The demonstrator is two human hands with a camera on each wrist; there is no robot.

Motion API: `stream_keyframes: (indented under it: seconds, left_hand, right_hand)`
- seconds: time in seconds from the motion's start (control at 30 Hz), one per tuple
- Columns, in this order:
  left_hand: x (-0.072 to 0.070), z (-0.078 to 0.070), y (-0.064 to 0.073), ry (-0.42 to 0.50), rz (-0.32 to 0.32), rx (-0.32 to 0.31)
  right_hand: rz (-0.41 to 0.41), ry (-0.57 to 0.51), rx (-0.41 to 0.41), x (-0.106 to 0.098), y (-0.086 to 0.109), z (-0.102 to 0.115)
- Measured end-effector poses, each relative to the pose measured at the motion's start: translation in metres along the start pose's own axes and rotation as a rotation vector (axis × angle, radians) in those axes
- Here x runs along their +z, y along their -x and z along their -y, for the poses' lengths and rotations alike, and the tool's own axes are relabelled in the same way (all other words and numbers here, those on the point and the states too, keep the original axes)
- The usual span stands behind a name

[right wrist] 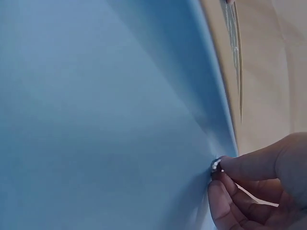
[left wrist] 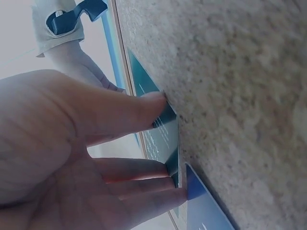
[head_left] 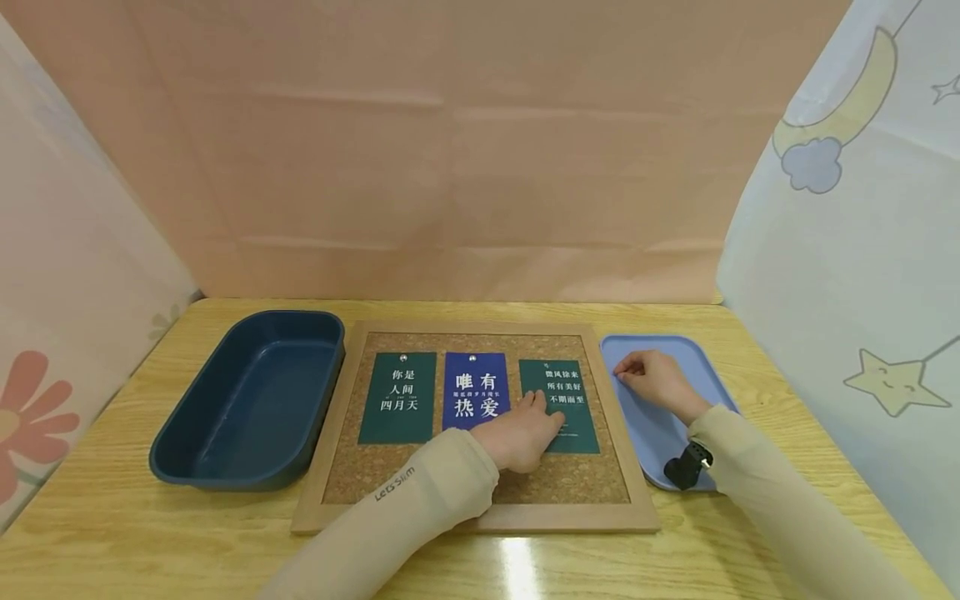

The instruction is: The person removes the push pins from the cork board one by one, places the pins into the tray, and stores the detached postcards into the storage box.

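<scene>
On the framed corkboard lie a green card at left, a blue card in the middle and another green card at right, all with white characters. Small shiny pins mark the top of the left and middle cards. My left hand rests on the right card, its thumb and fingers fairly straight against the surface. Over the blue tray's left edge, my right hand pinches a small silvery pushpin between thumb and fingertips; its point is hidden.
A deep dark-blue bin stands left of the corkboard. Right against the board's frame is a shallow light-blue tray. All sit on a wooden table, with a peach backdrop behind and patterned cloths on both sides.
</scene>
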State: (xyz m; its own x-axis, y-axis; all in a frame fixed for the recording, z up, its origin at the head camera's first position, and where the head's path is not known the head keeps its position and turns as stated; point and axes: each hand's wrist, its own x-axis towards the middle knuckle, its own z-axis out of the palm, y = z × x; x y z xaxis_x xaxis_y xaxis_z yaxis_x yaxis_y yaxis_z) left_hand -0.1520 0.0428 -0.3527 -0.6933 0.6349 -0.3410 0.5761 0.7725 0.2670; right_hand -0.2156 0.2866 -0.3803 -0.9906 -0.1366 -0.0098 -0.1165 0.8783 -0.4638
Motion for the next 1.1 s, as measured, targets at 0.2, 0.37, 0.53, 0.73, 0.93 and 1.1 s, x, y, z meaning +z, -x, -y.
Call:
stream_keyframes:
  seconds: [0.2, 0.37, 0.53, 0.73, 0.93, 1.1]
  left_hand:
    - [0.000, 0.000, 0.000, 0.000, -0.005, -0.003]
    - [0.001, 0.002, 0.001, 0.001, 0.001, -0.015]
    - [0.002, 0.002, -0.002, -0.011, -0.005, -0.008]
    - [0.002, 0.002, -0.004, -0.015, -0.005, -0.008]
    - [0.002, 0.002, -0.002, -0.014, 0.009, -0.009]
    - [0.001, 0.002, -0.003, -0.019, 0.005, 0.001]
  right_hand:
    - [-0.014, 0.013, -0.001, -0.004, -0.001, 0.008]
    - [-0.050, 0.020, -0.048, -0.004, -0.006, 0.020]
    - [-0.058, 0.003, -0.100, -0.001, -0.010, 0.031]
    - [-0.005, -0.009, -0.171, 0.007, -0.014, 0.041]
    - [0.075, 0.017, -0.212, 0.016, -0.017, 0.050]
    - [0.108, 0.078, -0.238, 0.016, -0.018, 0.057]
